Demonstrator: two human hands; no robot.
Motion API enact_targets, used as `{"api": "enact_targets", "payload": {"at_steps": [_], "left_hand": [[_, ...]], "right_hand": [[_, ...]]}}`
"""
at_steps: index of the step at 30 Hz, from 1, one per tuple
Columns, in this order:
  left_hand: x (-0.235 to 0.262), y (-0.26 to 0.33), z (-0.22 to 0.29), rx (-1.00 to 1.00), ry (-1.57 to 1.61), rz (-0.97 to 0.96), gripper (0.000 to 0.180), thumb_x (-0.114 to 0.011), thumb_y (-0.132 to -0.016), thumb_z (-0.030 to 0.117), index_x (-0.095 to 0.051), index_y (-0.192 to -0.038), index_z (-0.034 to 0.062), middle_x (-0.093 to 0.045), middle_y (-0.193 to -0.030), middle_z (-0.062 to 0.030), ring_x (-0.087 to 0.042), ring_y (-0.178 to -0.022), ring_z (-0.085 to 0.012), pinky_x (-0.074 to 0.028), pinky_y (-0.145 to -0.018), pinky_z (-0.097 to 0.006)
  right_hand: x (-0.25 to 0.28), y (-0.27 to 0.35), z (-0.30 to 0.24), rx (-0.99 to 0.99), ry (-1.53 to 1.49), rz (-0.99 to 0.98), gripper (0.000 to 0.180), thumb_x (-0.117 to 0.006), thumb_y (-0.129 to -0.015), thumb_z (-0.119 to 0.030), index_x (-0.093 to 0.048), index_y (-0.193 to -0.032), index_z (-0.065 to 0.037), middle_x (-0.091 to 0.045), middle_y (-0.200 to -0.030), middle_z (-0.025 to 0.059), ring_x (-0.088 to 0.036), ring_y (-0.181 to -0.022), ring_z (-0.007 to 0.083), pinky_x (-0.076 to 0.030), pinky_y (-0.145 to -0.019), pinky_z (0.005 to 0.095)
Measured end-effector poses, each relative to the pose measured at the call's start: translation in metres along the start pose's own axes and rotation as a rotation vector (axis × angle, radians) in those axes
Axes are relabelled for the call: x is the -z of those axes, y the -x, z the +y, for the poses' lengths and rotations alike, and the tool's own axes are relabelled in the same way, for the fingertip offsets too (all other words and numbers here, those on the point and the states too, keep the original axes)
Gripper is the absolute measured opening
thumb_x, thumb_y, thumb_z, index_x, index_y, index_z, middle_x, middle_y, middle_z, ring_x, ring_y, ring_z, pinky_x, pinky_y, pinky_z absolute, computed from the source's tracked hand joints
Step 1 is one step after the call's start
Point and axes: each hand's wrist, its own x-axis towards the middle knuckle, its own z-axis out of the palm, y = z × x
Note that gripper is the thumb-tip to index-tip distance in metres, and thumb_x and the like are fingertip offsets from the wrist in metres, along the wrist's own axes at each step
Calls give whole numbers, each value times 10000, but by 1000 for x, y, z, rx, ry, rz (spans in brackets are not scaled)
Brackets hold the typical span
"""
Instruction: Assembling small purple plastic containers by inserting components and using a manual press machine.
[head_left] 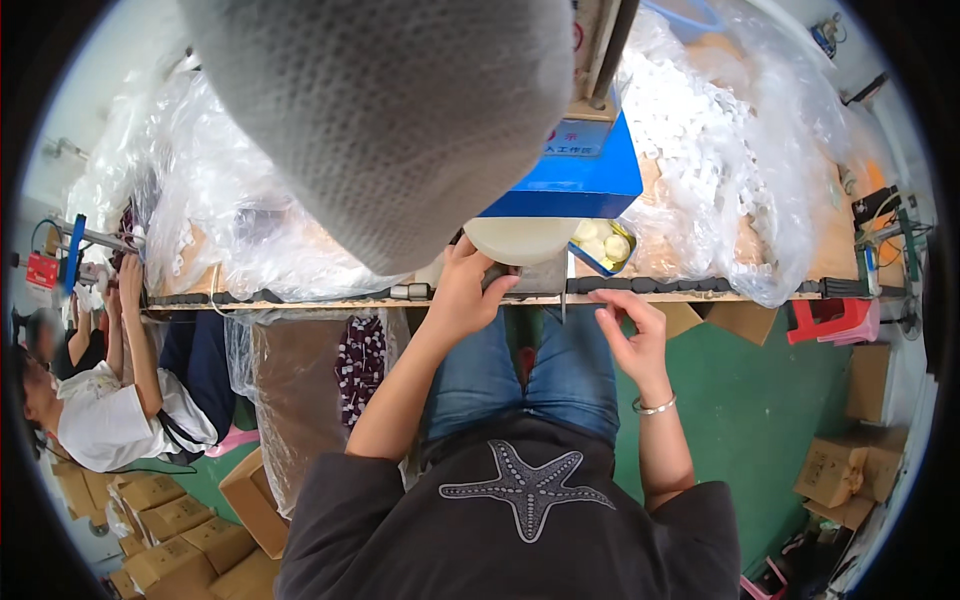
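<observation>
My left hand (465,297) is at the front edge of the bench, its fingers closed around a small dark piece (495,272) that is mostly hidden. A pale, rounded translucent part (530,240) sits just above these fingers, below a blue machine housing (580,175). My right hand (637,335), with a bracelet at the wrist, is held off the bench edge; its thumb and fingers are apart and nothing shows between them. Left of it, a thin metal rod (563,303) points down past the edge. A small blue tray (628,262) of pale round pieces stands beyond my right hand.
Grey knitted fabric (400,110) blocks much of the upper view. Clear plastic sheeting (240,240) and a heap of small white parts (690,130) cover the bench. Dark padding (680,285) lines its edge. Another person (110,410) works at left; cardboard boxes (215,550) stand behind.
</observation>
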Motion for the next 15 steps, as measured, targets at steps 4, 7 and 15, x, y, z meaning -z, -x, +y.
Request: {"api": "enact_targets", "payload": {"at_steps": [4, 7, 15], "left_hand": [[1, 5, -5, -44, -65, 23, 226, -713, -757, 66, -676, -980, 82, -609, -1121, -109, -498, -1123, -298, -309, -911, -396], [-2, 5, 2, -7, -104, 60, 257, -756, -735, 54, -702, -987, 50, -657, -1082, -112, -526, -1094, -321, -379, -962, -416], [-7, 6, -16, -179, -274, 80, 292, -761, -704, 104, -693, -989, 95, -630, -1115, -93, -522, -1084, -281, -309, -881, -410]], "right_hand": [[11, 7, 8, -46, 5, 3, 208, -684, -817, 2, -697, -1024, -5, -703, -893, 69, -549, -656, 105, -446, -604, 241], [11, 7, 3, -45, -18, -8, 205, -685, -817, 1, -700, -1021, -10, -706, -888, 66, -561, -663, 109, -455, -606, 246], [38, -7, 10, 94, 175, 47, 150, -713, -810, -29, -720, -959, -42, -716, -876, 88, -654, -713, 169, -486, -603, 262]]}}
